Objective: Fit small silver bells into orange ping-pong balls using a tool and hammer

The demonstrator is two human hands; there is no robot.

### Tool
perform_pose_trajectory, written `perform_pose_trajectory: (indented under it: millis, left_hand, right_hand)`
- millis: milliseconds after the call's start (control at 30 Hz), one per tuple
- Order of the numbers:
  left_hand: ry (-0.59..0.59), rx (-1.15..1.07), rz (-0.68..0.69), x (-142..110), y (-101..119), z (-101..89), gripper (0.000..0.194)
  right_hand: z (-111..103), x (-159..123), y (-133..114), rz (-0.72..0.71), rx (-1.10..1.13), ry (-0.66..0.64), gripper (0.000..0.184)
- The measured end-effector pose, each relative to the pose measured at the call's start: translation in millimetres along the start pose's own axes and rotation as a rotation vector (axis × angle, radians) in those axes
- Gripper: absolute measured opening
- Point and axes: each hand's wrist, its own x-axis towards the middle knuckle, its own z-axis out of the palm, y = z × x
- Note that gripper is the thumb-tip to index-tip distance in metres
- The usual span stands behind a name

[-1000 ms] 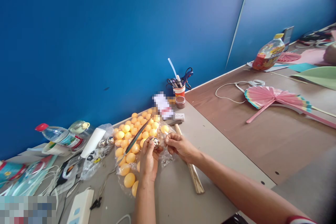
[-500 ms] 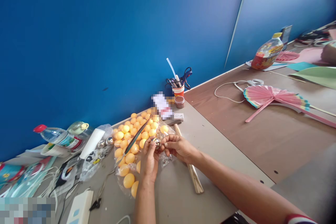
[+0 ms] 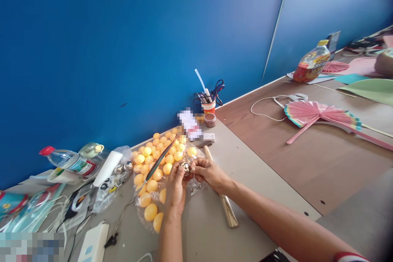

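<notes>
My left hand (image 3: 175, 188) and my right hand (image 3: 208, 173) meet over the grey table (image 3: 245, 168), fingertips pinched on a small shiny silver ball (image 3: 185, 167) held between them. Just behind and under the hands lies a clear bag of several orange ping-pong balls (image 3: 153, 159), with a long dark feather (image 3: 159, 160) across it. A wooden-handled hammer (image 3: 219, 190) lies under my right wrist. Two more silver balls (image 3: 123, 167) rest to the left.
A lying water bottle (image 3: 66, 159), white tube (image 3: 108, 167), face masks (image 3: 33, 213) and a power strip (image 3: 93, 242) crowd the left. A cup of pens and scissors (image 3: 209, 101) stands by the blue wall. A pink paper fan (image 3: 316, 114) and drink bottle (image 3: 310, 65) lie right.
My right hand has closed in on the left so both now pinch the silver ball. The ball has shifted slightly to the right.
</notes>
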Motion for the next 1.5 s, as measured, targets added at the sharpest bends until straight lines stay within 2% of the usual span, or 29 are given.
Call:
perform_pose_trajectory:
  millis: [233, 700, 867, 1133, 1333, 1500]
  left_hand:
    - [0.015, -0.006, 0.001, 1, 0, 0.0, 0.041]
    - [0.048, 0.159, 0.038, 2, -5, -4.6, 0.042]
    - [0.053, 0.185, 0.06, 4, -8, -8.5, 0.039]
    - [0.029, 0.285, 0.09, 4, -8, -9.0, 0.045]
    - [0.036, 0.285, 0.11, 4, -11, -9.3, 0.041]
    - [0.053, 0.344, 0.132, 3, -10, -5.5, 0.043]
  right_hand:
    - [0, 1, 0, 0.001, 0.036, 0.018, 0.029]
    - [1, -3, -4, 0.007, -0.152, 0.009, 0.02]
    - [-2, -1, 0, 0.05, -0.128, 0.001, 0.023]
    - [-3, 0, 1, 0.111, -0.036, -0.005, 0.023]
    - [-4, 2, 6, 0.056, -0.088, 0.016, 0.021]
    - [-2, 1, 9, 0.007, -0.172, 0.104, 0.011]
